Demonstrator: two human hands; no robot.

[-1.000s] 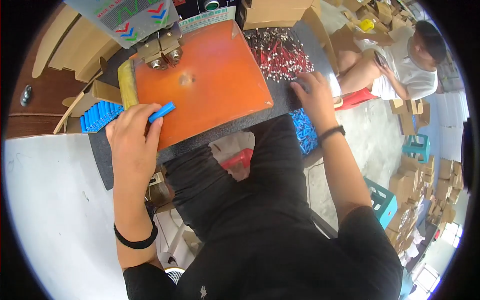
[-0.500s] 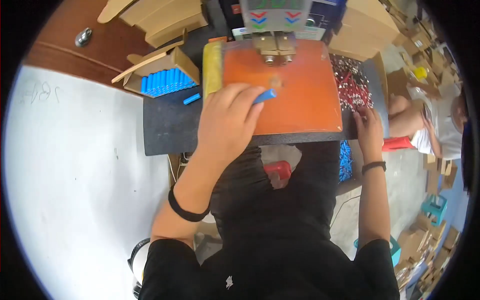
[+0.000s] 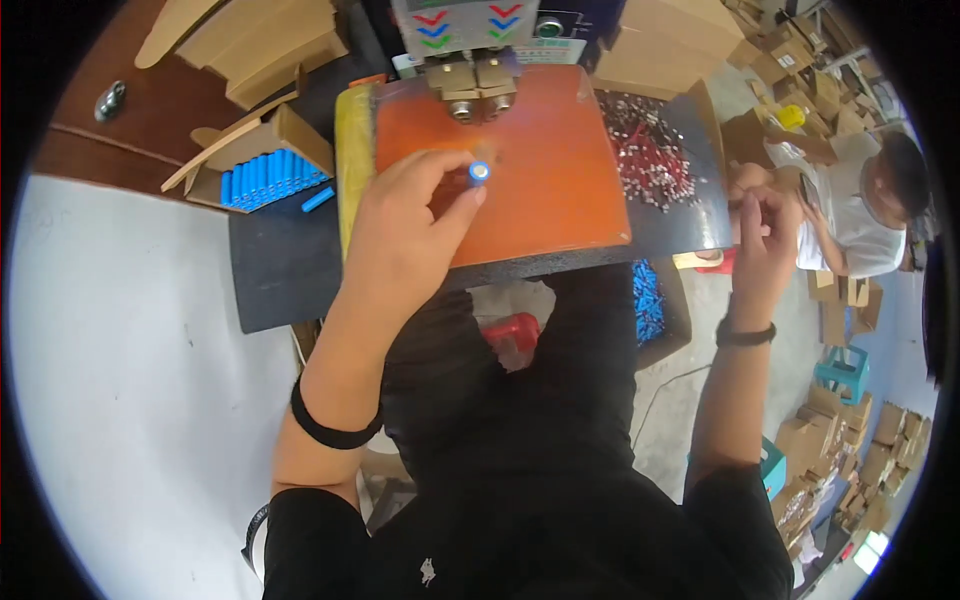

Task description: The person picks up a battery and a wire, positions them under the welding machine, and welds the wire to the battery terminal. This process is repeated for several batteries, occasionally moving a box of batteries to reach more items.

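Observation:
A blue cylindrical battery cell (image 3: 479, 173) is pinched between the thumb and fingers of my left hand (image 3: 405, 215), its metal end turned up toward me. This hand is over the orange board (image 3: 560, 190), a short way in front of the two metal heads (image 3: 480, 105) of a grey machine (image 3: 465, 25). My right hand (image 3: 768, 240) is raised off the table's right edge with its fingers closed; what they hold, if anything, is too small to make out. Left of it lies a pile of red wires with small metal pieces (image 3: 652, 160).
An open cardboard box of blue cells (image 3: 300, 140) stands at the left, with a loose cell (image 3: 318, 199) beside it. Below the table's right side is a box with many blue cells (image 3: 648, 305). A seated person (image 3: 860, 200) holds a phone at the right, near cardboard boxes.
My right hand has left the wire pile and moved right, closing its fingers. My left hand has turned the cell end-up. The whole view has shifted, with the table now further left.

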